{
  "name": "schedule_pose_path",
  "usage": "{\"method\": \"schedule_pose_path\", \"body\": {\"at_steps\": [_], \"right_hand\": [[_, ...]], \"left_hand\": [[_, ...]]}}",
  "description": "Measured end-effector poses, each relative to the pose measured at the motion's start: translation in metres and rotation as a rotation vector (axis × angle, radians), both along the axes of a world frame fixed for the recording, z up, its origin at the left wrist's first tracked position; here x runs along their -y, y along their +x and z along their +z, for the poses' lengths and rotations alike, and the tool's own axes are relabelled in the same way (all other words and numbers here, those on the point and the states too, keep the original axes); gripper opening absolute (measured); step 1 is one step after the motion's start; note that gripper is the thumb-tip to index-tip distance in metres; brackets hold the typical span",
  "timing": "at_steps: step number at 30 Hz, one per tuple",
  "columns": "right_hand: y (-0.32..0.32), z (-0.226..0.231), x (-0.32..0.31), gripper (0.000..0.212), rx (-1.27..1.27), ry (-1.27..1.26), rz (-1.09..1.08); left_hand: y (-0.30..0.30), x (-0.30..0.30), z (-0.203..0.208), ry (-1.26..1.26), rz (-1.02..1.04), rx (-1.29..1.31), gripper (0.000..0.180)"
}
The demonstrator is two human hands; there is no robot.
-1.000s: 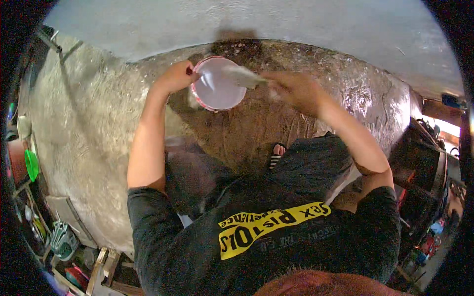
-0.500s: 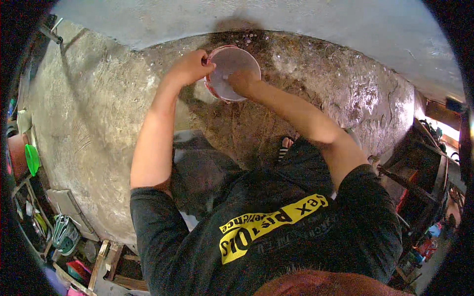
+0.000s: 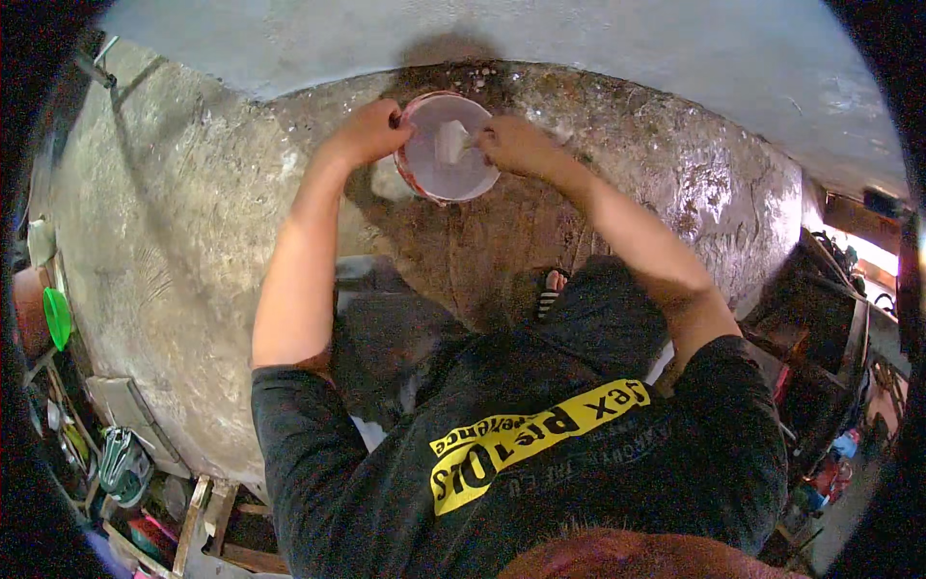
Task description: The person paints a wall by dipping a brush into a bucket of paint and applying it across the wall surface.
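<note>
A round bucket [image 3: 409, 179] with red on its outside stands on the floor near the wall, and a smooth pale grey liquid shows inside it. My left hand [image 3: 371, 133] is closed on the bucket's left rim. At the right rim, my right hand [image 3: 516, 145] grips the handle of a paintbrush [image 3: 450, 141]. The brush's wide, pale head is over the liquid; I cannot tell whether it touches the surface. My right fingers hide most of the handle.
The grey wall [image 3: 598, 43] rises just beyond the bucket. Rough, stained concrete floor [image 3: 193, 241] spreads around me. A green plastic item [image 3: 57, 318] and wooden frames [image 3: 191, 526] are at the left, with dark furniture [image 3: 815, 314] at the right. My sandaled foot [image 3: 552, 292] is below the bucket.
My right hand has pulled back from inside the bucket to its right rim, bringing the brush head into view. My left hand stays on the rim.
</note>
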State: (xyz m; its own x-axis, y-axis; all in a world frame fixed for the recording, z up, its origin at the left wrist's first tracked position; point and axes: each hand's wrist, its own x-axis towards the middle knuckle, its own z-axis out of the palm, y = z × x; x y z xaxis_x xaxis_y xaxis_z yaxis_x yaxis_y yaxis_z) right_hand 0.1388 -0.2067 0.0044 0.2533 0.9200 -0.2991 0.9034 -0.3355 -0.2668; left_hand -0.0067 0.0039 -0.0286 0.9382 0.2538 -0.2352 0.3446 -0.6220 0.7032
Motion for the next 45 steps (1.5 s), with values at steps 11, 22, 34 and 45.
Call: {"method": "schedule_pose_path", "body": {"at_steps": [11,22,34,45], "right_hand": [[0.011,0.055,0.074,0.021,-1.192,0.251,-0.663],[0.064,0.243,0.13,0.023,-1.011,0.746,-1.03],[0.142,0.406,0.115,0.012,-0.773,1.023,-0.879],[0.127,0.53,0.092,0.022,-0.612,1.428,-0.615]], "left_hand": [[0.002,-0.003,0.015,0.018,-0.001,-0.138,0.039],[-0.004,-0.019,-0.026,-0.141,0.051,-0.102,0.034],[0.001,-0.029,-0.047,-0.129,0.031,-0.047,0.033],[0.004,-0.003,0.015,-0.213,-0.024,-0.155,0.03]]}}
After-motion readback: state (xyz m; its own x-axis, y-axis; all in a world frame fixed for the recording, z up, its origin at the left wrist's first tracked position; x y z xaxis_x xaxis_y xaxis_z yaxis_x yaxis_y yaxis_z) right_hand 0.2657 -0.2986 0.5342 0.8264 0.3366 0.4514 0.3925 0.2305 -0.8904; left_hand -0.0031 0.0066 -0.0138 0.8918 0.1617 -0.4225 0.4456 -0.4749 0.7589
